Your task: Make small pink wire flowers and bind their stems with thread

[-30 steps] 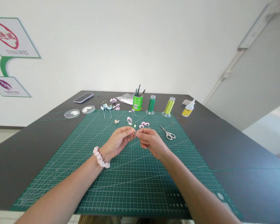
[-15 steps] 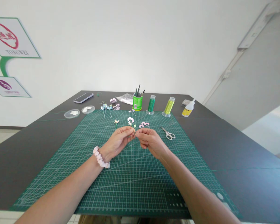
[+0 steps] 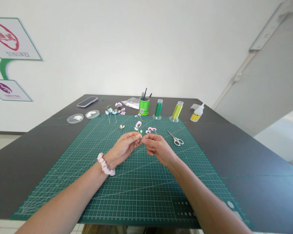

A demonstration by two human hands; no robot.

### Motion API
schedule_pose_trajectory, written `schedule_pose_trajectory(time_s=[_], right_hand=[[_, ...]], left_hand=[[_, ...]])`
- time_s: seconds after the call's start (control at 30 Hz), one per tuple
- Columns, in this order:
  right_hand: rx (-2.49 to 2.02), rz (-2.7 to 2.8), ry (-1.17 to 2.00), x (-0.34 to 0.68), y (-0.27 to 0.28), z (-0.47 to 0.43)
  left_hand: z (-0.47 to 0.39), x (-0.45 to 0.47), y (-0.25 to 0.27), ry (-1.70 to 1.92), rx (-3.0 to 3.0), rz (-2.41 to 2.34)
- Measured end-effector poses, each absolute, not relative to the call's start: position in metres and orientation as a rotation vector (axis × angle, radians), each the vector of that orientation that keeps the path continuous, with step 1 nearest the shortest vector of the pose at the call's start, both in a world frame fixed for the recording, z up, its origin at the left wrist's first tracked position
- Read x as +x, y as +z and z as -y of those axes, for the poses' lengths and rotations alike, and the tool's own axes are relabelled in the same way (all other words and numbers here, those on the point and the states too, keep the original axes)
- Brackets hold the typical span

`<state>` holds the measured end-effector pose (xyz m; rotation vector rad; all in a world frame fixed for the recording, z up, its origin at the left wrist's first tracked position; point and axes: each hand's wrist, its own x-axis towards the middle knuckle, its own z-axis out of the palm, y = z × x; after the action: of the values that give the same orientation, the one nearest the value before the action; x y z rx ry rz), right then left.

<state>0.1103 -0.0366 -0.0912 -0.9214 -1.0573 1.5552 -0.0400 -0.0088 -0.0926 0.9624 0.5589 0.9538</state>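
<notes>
My left hand [image 3: 126,143], with a pale pink scrunchie [image 3: 104,164] at the wrist, pinches the stem of a small artificial flower. Above the fingertips stand its pink-rimmed bloom [image 3: 138,124], a pale bud and a green leaf [image 3: 141,131]. My right hand [image 3: 155,144] is closed in a pinch against the left fingertips; whatever it grips is too small to make out. Just beyond lie pink flowers [image 3: 150,130] on stems, with a cream-coloured flower piece [image 3: 122,126] to the left. All this is over the green cutting mat [image 3: 136,195].
White-handled scissors [image 3: 177,141] lie right of my hands. Behind stand a green can of tools [image 3: 144,107], a green thread spool [image 3: 158,110], a yellow-green spool [image 3: 177,112] and a glue bottle [image 3: 197,113]. Blue flowers [image 3: 109,111], shallow dishes [image 3: 75,119] and a phone [image 3: 87,101] are at left.
The pink-rimmed bloom above my fingers has turned and tilted, now looking narrower and more upright. My hands keep almost the same place and pinch.
</notes>
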Motion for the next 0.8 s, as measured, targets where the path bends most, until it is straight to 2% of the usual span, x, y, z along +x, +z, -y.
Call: schedule_pose_trajectory(time_s=[0.8], right_hand=[[-0.903,1.081,1.575,0.1104,-0.0929,0.0372]], left_hand=[[0.0087,-0.041,-0.0926,0.918,0.97,-0.539]])
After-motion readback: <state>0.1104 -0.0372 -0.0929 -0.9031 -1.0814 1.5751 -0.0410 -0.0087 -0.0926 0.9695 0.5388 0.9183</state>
